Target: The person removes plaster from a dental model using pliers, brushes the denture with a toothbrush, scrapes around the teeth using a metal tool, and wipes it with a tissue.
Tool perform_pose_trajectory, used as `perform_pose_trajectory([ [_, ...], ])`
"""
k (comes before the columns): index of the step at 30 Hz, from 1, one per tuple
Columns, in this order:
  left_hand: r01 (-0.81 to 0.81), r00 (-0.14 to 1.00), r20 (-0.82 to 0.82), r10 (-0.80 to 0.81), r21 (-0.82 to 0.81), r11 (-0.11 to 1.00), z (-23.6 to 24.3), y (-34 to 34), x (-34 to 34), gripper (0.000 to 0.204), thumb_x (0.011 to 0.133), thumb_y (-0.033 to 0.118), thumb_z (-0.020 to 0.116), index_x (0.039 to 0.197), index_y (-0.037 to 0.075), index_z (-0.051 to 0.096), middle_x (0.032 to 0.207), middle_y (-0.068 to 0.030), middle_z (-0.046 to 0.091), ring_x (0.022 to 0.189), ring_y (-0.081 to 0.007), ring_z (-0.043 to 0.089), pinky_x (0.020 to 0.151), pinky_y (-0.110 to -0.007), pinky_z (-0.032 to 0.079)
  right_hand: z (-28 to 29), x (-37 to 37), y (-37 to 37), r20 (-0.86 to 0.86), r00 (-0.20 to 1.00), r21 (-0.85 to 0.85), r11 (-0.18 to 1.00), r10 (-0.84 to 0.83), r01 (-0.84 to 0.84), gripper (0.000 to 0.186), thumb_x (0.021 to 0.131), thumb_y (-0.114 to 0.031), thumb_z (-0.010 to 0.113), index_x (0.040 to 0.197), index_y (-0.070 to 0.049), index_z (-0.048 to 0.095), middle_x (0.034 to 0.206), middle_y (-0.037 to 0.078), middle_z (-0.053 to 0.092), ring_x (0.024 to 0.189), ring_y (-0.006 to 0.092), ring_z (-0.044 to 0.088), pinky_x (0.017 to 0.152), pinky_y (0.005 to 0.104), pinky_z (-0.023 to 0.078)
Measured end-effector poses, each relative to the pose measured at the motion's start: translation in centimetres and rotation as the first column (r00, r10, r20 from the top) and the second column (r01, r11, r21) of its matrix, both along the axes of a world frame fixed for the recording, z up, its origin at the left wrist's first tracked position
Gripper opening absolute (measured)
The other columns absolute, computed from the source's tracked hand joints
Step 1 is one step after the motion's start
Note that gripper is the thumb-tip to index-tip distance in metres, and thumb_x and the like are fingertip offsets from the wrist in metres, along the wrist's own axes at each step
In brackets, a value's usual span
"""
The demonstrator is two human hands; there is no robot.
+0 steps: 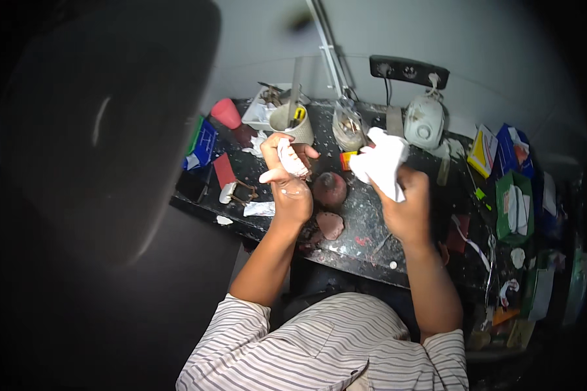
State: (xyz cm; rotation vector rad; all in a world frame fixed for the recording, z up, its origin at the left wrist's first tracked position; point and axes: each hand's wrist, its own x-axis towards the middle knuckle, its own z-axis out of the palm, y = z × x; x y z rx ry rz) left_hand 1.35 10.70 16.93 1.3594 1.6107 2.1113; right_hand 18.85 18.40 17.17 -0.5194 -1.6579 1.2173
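Note:
My left hand (292, 195) is raised over the bench, its fingers curled round a pale dental cast (291, 158) with a row of teeth along one side. White smears mark the skin near the wrist. To its right, my right hand (407, 208) grips a crumpled white tissue (385, 159) that sticks up above the fingers. The cast and the tissue are apart. Between the two hands, on the bench, lie a round reddish-brown object (330, 189) and a flat pink piece (331, 225).
The dark, speckled bench (365, 251) carries a pink cup (225, 113), a tool holder (280, 120), a glass jar (347, 133) and a white device (426, 124). Boxes, including a green one (504, 218), line the right. A large dark shape (111, 169) fills the left.

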Motion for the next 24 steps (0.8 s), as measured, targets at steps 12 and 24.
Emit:
perform_pose_trajectory([
  [12,-0.101,0.964,-0.219,0.150,0.219,0.970,2.6,-1.1,-2.1,0.055,0.105,0.059,0.025,0.123,0.010,0.041,0.088,-0.0112,0.064,0.065,-0.0059,0.045,0.057,-0.018,0.035,-0.8,4.2,1.1,-0.086,0.993,-0.123,0.990,-0.083,0.072,0.027,0.085,0.007,0.069,0.112,0.003,0.068,0.098,0.005,0.072,0.088,0.0105,0.066,0.078,0.0267,0.053],
  [24,0.544,0.167,0.793,-0.586,0.421,0.725,3.0,-3.0,-1.3,0.082,0.098,0.073,0.019,0.132,0.007,0.053,0.094,-0.0321,0.061,0.050,-0.0219,0.054,0.033,-0.027,0.044,0.7,4.8,0.2,-0.029,0.995,-0.196,0.975,0.100,-0.104,0.014,0.095,-0.004,0.068,0.105,0.006,0.070,0.094,0.004,0.071,0.086,0.0078,0.064,0.077,0.0225,0.050],
])
